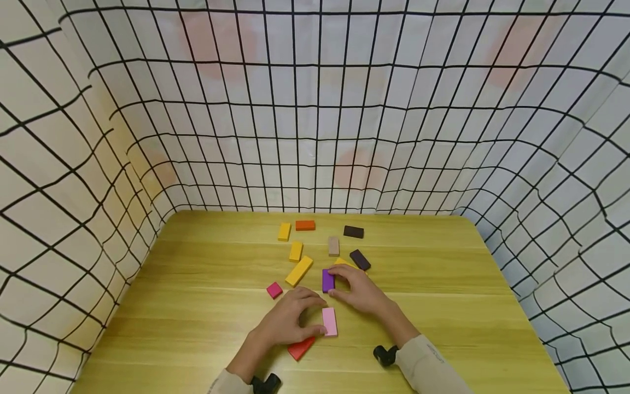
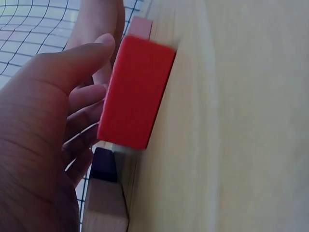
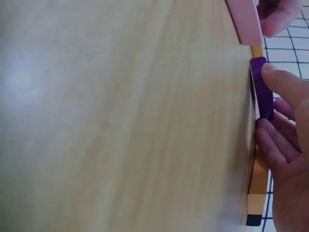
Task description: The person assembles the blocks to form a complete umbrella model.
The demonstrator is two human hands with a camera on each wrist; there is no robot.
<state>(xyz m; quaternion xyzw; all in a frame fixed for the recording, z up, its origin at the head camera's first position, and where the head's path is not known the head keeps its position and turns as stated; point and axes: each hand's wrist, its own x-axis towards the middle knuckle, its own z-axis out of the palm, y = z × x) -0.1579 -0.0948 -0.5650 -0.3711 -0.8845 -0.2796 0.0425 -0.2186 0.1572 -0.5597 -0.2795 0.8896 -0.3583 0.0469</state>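
Right hand (image 1: 361, 289) pinches purple cuboid (image 1: 327, 281); tabletop (image 1: 197, 306) wood-grained.

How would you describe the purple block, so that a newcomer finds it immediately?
On the wooden table, find the right hand. The purple block lies between its thumb and fingers. No neighbouring block shares its purple colour.

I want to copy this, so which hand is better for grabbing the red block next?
Probably the left hand: the red block lies right beside it. The right hand is farther away and pinches the purple block.
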